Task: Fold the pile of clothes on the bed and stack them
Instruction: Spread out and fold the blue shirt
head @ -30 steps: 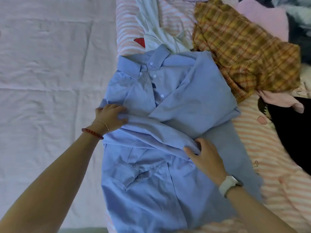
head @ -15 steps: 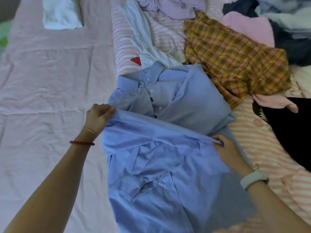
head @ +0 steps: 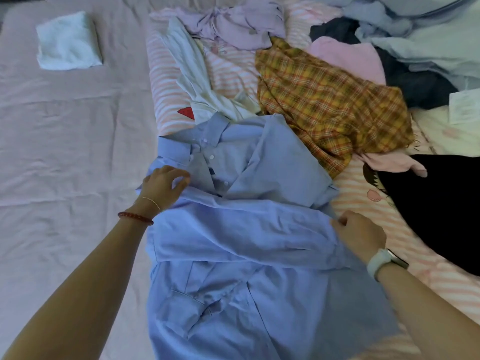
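1. Head view: one blue shirt [head: 233, 229] is spread face up on the bed [head: 65, 152], collar toward the far side, with one sleeve [head: 233, 229] folded across its chest from left to right.
2. Two hands are seen. The left hand [head: 163, 185] rests on the shirt's left shoulder, fingers loosely bent and spread, pressing the cloth; nothing is clasped in it.
3. The right hand [head: 361, 235] is at the shirt's right edge, its fingers curled and its thumb and fingertips pinching the end of the folded sleeve.
4. One red bead bracelet [head: 135, 218] and one thin gold chain [head: 152, 202] are worn on the left wrist; one white watch [head: 381, 263] is worn on the right wrist.
5. One folded white cloth [head: 67, 42] lies alone at the far left of the bed, well apart from the shirt.
6. The unfolded pile lies beyond and to the right of the shirt: one plaid garment [head: 332, 105] touching the shirt's right shoulder, one white garment [head: 197, 81] just past the collar, one lilac garment [head: 239, 24], one pink garment [head: 345, 55], one black garment [head: 436, 209] at the right, and pale blue cloth [head: 428, 35] at the far right corner.
7. A pink-striped cloth [head: 166, 81] lies under the pile and under the shirt's right side.
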### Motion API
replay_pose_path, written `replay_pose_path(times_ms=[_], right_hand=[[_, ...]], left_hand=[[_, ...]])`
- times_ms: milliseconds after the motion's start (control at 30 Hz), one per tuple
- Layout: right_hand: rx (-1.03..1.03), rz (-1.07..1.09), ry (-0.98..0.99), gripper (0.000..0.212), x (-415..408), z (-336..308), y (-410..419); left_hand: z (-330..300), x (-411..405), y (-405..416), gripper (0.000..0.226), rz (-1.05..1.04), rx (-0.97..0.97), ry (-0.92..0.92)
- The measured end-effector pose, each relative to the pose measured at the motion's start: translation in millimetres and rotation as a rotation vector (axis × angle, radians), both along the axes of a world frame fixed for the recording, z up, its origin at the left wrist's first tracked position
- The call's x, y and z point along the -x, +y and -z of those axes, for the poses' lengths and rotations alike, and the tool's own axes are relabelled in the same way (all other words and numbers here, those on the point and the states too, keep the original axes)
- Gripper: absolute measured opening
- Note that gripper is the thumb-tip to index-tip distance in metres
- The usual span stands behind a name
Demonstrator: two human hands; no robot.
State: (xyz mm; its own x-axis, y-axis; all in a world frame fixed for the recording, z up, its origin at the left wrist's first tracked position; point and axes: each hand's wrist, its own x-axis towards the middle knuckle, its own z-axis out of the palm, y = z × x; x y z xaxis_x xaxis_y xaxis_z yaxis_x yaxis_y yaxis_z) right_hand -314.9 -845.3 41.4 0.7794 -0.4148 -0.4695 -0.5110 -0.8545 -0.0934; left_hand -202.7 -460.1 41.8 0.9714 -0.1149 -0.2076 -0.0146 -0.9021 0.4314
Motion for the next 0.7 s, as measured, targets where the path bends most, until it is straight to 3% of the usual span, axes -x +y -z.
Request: replay_pose_path(times_ms=[100, 233, 467, 567, 633, 700], right_hand=[[0.150, -0.072, -0.219, 0.026, 11.5, 10.7, 12.1], [0.067, -0.274, -0.458, 0.025, 19.8, 19.8, 40.1], [-0.060, -0.501, -0.501, 0.034, -24.3, 31.6, 107.0], [-0.074, -0.572, -0.443, 0.025, -47.6, 37.7, 121.4], [-0.077, -0.622, -0.471, 0.010, -58.1, 40.8, 124.2], [-0.084, -0.658, -0.522, 0.010, -65.1, 40.7, 123.4]], left_hand=[[16.5, 12.0, 8.0, 0.034, -0.104, 0.043, -0.045], [27.1, 31.1, 29.8, 0.041, -0.278, 0.211, -0.052], [39.9, 14.9, 47.7, 0.032, -0.157, 0.033, -0.018], [42.0, 3.7, 50.7, 0.019, -0.074, -0.033, -0.020], [38.0, -3.2, 54.0, 0.014, -0.181, 0.079, 0.005], [30.7, -8.8, 58.6, 0.028, -0.297, 0.324, 0.105]])
